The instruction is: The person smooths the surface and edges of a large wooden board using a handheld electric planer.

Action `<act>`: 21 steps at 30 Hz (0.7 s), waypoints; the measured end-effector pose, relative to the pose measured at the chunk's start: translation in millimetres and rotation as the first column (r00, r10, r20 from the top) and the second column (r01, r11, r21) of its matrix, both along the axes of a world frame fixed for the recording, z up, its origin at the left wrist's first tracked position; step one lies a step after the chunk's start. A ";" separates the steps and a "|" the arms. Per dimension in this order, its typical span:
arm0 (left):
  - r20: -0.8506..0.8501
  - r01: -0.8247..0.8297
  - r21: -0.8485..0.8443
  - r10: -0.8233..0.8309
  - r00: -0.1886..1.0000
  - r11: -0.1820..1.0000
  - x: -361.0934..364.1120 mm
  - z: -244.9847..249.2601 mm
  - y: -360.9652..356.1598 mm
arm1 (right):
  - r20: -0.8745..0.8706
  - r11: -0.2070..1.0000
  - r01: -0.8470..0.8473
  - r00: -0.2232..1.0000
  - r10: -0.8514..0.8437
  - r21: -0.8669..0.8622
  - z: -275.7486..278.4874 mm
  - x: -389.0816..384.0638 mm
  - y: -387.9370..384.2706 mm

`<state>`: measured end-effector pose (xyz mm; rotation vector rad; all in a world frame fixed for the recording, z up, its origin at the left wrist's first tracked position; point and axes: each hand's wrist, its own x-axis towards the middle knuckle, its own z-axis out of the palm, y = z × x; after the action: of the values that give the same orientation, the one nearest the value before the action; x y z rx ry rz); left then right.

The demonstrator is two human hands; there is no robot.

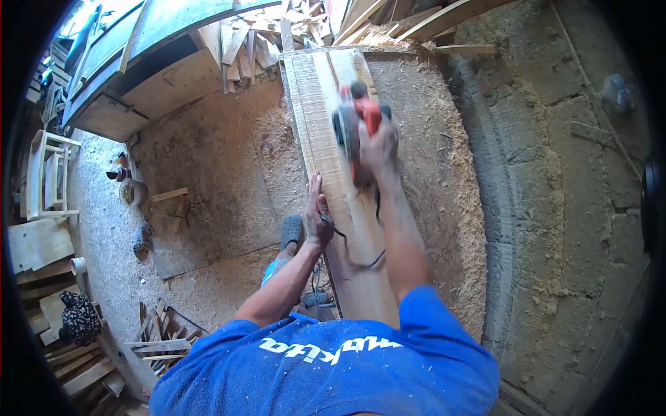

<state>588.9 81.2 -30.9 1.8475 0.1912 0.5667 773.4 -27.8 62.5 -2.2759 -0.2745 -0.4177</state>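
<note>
The person's right arm reaches well forward from the sleeve of a blue shirt [326, 381], nearly straight, the forearm slanting a little inward over a long wooden board [361, 236]. At its end the right hand [377, 147] is wrapped around the rear of a red power tool [365, 111], knuckles uppermost; motion blur softens both, so the separate fingers are hard to make out. The tool sits on the far half of the board, toward its right edge, with the hand directly behind and above it.

The left arm is angled across from the person's left, its forearm running forward and inward and the hand turned straighter ahead at the wrist. The left hand [318, 211] lies at the board's left edge, nearer the body than the right one, its fingers extended forward and held close together. A black cord [335, 229] passes by its thumb side; whether the hand pinches it cannot be told.

Left of the board, a grey clog [292, 229] shows just beyond the left forearm. Pale shavings [472, 236] lie in a curved band to the right, and wood offcuts [243, 52] are heaped past the board's far left corner.
</note>
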 end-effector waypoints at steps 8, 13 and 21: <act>0.047 -0.045 0.036 0.043 0.998 0.998 4.1 -16.9 -5.0 | -0.150 0.978 0.188 0.973 -0.174 0.085 0.9 -347.6 -104.1; 0.030 -0.042 0.157 0.037 0.999 0.987 6.4 -18.2 -4.8 | -0.370 0.969 0.244 0.904 -0.214 0.034 3.6 -438.5 -128.2; -0.015 -0.027 0.187 0.030 0.999 0.982 4.9 -8.6 -4.4 | -0.132 0.982 0.107 0.987 -0.087 0.154 6.3 -245.0 -93.3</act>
<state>593.7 76.8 -39.5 2.0350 0.1815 0.6055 528.4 -121.1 68.8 -2.1520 -0.0629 -0.3333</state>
